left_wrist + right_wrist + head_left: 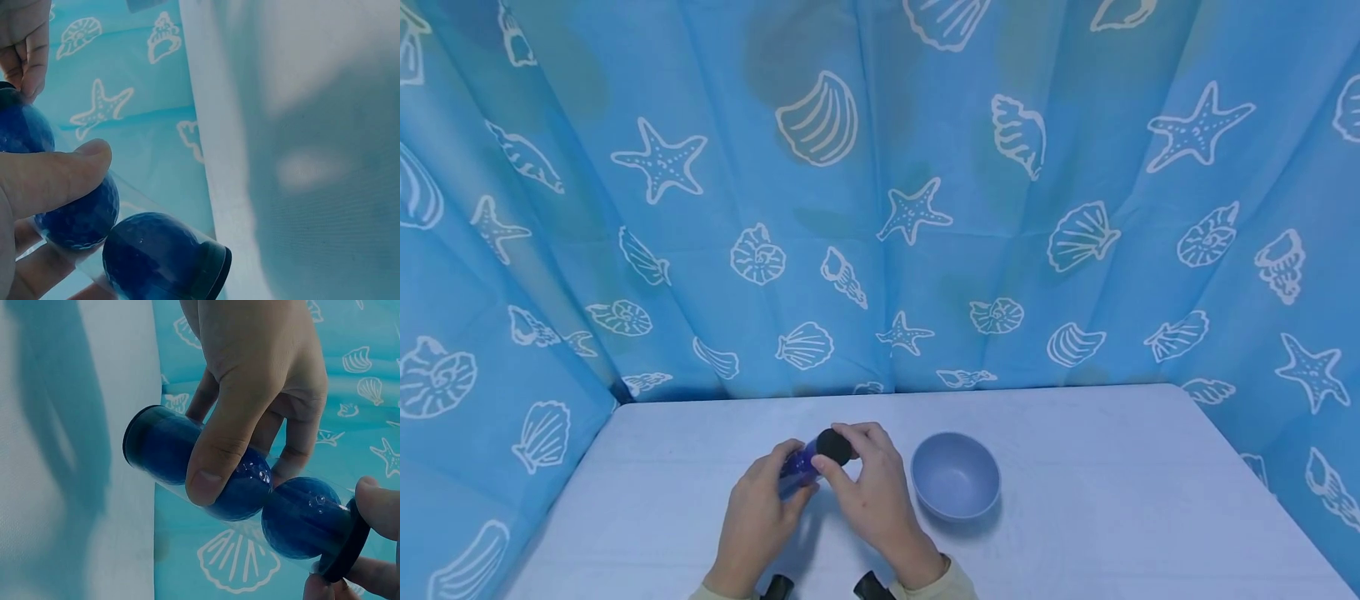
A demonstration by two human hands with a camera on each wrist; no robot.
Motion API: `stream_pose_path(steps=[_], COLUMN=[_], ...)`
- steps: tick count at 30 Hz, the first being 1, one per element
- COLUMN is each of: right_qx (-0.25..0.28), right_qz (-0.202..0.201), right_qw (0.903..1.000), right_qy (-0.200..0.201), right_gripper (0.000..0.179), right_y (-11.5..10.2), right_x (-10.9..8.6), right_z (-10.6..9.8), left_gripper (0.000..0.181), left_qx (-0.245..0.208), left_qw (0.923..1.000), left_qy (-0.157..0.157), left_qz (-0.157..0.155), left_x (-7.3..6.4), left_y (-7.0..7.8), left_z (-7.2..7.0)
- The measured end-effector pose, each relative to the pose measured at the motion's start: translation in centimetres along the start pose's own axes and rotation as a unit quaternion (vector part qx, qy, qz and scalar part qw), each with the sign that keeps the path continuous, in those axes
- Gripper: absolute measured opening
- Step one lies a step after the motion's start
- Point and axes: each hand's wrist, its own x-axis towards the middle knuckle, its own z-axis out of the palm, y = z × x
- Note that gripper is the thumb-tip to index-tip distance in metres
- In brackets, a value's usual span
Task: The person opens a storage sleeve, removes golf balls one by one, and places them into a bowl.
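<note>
A clear tube with dark blue dimpled balls in a row, which look like golf balls, is held tilted above the table. My left hand grips its middle, the thumb lying across the side in both wrist views. At the upper end, my right hand pinches the black cap between thumb and fingers. The cap sits on the tube's end. A second dark cap closes the opposite end, past the left hand.
To the right of my right hand, a blue-purple bowl stands on the white-covered table. A blue curtain printed with shells and starfish hangs behind the table and along its sides.
</note>
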Motion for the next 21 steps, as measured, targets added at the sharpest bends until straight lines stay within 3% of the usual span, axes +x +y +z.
stream_pose_path(steps=[13,21], right_qx=[-0.007,-0.011], right_qz=[-0.031,-0.035], right_qw=[0.9995,0.9993], right_qy=[-0.005,-0.008], right_gripper=[0.049,0.049], right_y=[0.33,0.29], right_x=[0.19,0.22], right_z=[-0.19,-0.23], left_gripper=[0.057,0.058], left_qx=[-0.014,-0.013], left_qw=[0.9995,0.9996], left_qy=[-0.021,-0.024], left_qz=[0.020,0.010], left_x=[0.20,0.23], left_y=[-0.29,-0.37], left_z=[-0.24,-0.14])
